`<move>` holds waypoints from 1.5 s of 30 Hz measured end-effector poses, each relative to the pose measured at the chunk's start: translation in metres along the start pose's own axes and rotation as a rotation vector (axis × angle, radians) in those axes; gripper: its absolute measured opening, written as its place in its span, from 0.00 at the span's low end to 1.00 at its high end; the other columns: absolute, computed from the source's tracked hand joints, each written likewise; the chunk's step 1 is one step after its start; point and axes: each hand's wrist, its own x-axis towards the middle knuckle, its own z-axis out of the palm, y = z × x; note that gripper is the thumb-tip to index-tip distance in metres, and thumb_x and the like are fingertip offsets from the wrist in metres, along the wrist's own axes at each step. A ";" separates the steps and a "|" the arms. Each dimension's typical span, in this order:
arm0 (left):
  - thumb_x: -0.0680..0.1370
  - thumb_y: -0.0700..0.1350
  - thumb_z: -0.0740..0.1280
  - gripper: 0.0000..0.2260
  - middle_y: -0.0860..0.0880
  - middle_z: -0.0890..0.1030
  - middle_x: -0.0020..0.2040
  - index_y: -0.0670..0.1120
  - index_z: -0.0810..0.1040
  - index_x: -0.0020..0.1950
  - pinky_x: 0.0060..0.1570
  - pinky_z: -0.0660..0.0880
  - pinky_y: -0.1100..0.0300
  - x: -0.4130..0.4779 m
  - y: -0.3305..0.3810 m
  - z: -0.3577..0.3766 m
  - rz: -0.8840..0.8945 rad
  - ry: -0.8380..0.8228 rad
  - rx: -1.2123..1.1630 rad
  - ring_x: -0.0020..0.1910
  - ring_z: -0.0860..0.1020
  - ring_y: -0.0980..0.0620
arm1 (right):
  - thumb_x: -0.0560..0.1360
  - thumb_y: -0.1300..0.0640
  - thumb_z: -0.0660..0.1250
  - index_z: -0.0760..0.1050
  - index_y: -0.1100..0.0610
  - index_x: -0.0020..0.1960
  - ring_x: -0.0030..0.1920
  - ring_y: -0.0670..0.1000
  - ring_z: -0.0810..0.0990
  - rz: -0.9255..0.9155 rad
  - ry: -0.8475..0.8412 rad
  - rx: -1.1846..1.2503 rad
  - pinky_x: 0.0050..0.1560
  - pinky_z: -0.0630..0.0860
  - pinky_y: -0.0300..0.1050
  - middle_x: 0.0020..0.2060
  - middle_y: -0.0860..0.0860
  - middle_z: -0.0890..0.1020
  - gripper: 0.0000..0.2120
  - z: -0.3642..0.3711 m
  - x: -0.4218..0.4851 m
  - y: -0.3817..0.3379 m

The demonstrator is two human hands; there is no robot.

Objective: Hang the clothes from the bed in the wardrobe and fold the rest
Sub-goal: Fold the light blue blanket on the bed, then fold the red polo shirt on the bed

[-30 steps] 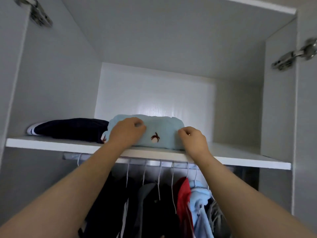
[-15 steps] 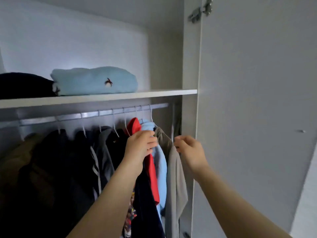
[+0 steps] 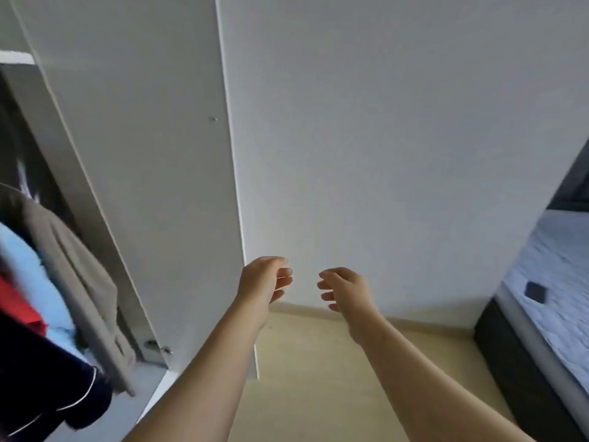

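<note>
My left hand (image 3: 266,280) and my right hand (image 3: 345,290) hang in the air in front of me, fingers loosely curled, both empty. They are in front of the white wall, just right of the open wardrobe door (image 3: 143,154). At the far left, hung clothes show inside the wardrobe: a beige garment (image 3: 76,275), a light blue one (image 3: 35,282), a red one (image 3: 16,304) and a dark navy one with white piping (image 3: 47,387). The bed (image 3: 554,282) with a pale blue-grey cover lies at the right edge.
A small dark object (image 3: 536,296) lies on the bed. The bed's dark frame (image 3: 516,371) runs along the right. Light wooden floor (image 3: 318,378) stretches between the wardrobe and the bed, with the white wall (image 3: 382,138) straight ahead.
My view swung right, away from the wardrobe shelf and rail toward the wall and bed. Both hands let go of the folded light blue garment, dropped and came away from the hanging clothes.
</note>
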 end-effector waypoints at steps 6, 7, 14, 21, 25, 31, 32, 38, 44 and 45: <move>0.76 0.43 0.63 0.05 0.51 0.80 0.35 0.49 0.75 0.40 0.36 0.69 0.63 -0.094 -0.072 0.162 -0.086 -0.311 0.117 0.33 0.78 0.55 | 0.76 0.59 0.62 0.75 0.54 0.41 0.31 0.48 0.73 0.138 0.331 0.032 0.33 0.69 0.40 0.36 0.50 0.79 0.06 -0.175 -0.082 0.063; 0.76 0.43 0.63 0.06 0.52 0.79 0.34 0.49 0.75 0.40 0.36 0.68 0.63 -0.113 -0.082 0.186 -0.104 -0.355 0.140 0.32 0.78 0.56 | 0.76 0.59 0.62 0.75 0.54 0.40 0.31 0.48 0.73 0.148 0.378 0.042 0.33 0.68 0.40 0.35 0.50 0.78 0.07 -0.202 -0.098 0.073; 0.77 0.43 0.62 0.05 0.51 0.78 0.35 0.49 0.75 0.41 0.33 0.67 0.64 -0.234 -0.153 0.337 -0.176 -0.679 0.257 0.33 0.76 0.57 | 0.75 0.59 0.63 0.77 0.54 0.41 0.32 0.47 0.74 0.275 0.688 0.141 0.36 0.72 0.41 0.35 0.50 0.80 0.06 -0.364 -0.210 0.128; 0.77 0.43 0.62 0.06 0.50 0.79 0.36 0.47 0.76 0.42 0.35 0.69 0.62 -0.330 -0.224 0.460 -0.230 -0.951 0.460 0.34 0.77 0.56 | 0.76 0.58 0.63 0.76 0.55 0.43 0.34 0.49 0.75 0.411 0.961 0.311 0.34 0.71 0.39 0.36 0.51 0.80 0.04 -0.484 -0.289 0.192; 0.78 0.43 0.61 0.07 0.49 0.79 0.36 0.47 0.76 0.42 0.37 0.69 0.61 -0.364 -0.257 0.538 -0.272 -1.065 0.552 0.36 0.77 0.54 | 0.75 0.60 0.63 0.75 0.57 0.43 0.29 0.49 0.72 0.471 1.076 0.404 0.29 0.65 0.37 0.33 0.51 0.78 0.03 -0.555 -0.305 0.224; 0.79 0.43 0.59 0.07 0.48 0.79 0.40 0.46 0.76 0.45 0.38 0.70 0.60 -0.400 -0.286 0.686 -0.261 -1.186 0.610 0.40 0.77 0.52 | 0.76 0.61 0.62 0.73 0.57 0.39 0.30 0.49 0.72 0.514 1.217 0.475 0.28 0.66 0.35 0.34 0.53 0.77 0.07 -0.685 -0.306 0.250; 0.79 0.43 0.59 0.07 0.48 0.78 0.39 0.46 0.75 0.44 0.38 0.69 0.60 -0.405 -0.287 0.707 -0.261 -1.199 0.611 0.38 0.77 0.53 | 0.76 0.62 0.61 0.73 0.57 0.39 0.30 0.49 0.72 0.530 1.230 0.487 0.28 0.66 0.34 0.34 0.53 0.77 0.07 -0.702 -0.306 0.249; 0.79 0.40 0.59 0.09 0.49 0.76 0.34 0.46 0.73 0.40 0.32 0.65 0.63 -0.458 -0.295 0.842 -0.263 -1.322 0.670 0.31 0.74 0.55 | 0.75 0.62 0.61 0.72 0.58 0.40 0.28 0.48 0.70 0.550 1.337 0.556 0.30 0.63 0.36 0.31 0.52 0.76 0.06 -0.828 -0.312 0.248; 0.79 0.41 0.59 0.08 0.49 0.77 0.34 0.47 0.74 0.40 0.33 0.65 0.63 -0.510 -0.321 0.959 -0.242 -1.405 0.699 0.32 0.75 0.54 | 0.75 0.63 0.61 0.72 0.57 0.38 0.28 0.50 0.70 0.522 1.421 0.621 0.31 0.62 0.37 0.31 0.52 0.75 0.08 -0.951 -0.333 0.265; 0.79 0.41 0.59 0.09 0.49 0.77 0.34 0.47 0.74 0.40 0.32 0.66 0.63 -0.519 -0.326 0.977 -0.235 -1.411 0.706 0.32 0.75 0.55 | 0.75 0.63 0.61 0.72 0.57 0.38 0.28 0.50 0.70 0.516 1.423 0.624 0.31 0.62 0.37 0.30 0.52 0.75 0.08 -0.971 -0.337 0.269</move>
